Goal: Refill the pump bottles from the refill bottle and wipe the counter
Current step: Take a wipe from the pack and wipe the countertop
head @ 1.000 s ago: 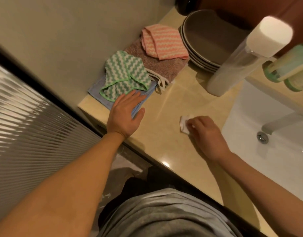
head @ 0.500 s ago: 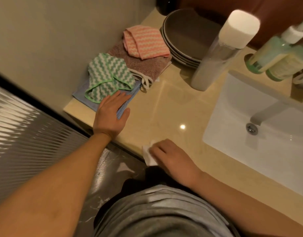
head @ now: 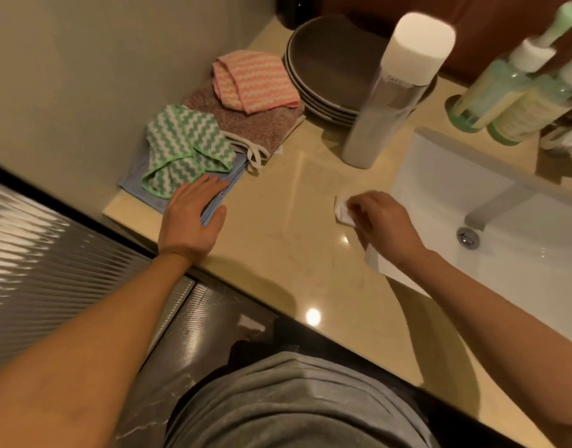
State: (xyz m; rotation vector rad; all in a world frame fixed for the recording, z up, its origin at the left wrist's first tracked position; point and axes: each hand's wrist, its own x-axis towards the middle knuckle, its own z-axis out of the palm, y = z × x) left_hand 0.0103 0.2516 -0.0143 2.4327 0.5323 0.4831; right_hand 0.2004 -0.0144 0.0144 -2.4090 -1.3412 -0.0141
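My right hand (head: 383, 223) presses a small white tissue (head: 343, 210) onto the beige counter (head: 294, 253), fingers curled over it, just left of the sink. My left hand (head: 192, 218) lies flat, fingers straight, on the blue cloth (head: 213, 210) at the counter's left end. A tall clear refill bottle with a white cap (head: 391, 92) stands upright behind the tissue. Two green pump bottles (head: 504, 98) stand at the back right, beyond the sink.
A white sink (head: 504, 253) with a chrome tap (head: 491, 208) fills the right side. A stack of grey plates (head: 326, 76) sits at the back. Green zigzag (head: 184, 150), pink striped (head: 252, 82) and brown (head: 255, 124) cloths lie at the left.
My right hand slid the tissue from the counter's front edge back toward the sink and away from me. My left hand stayed on the blue cloth.
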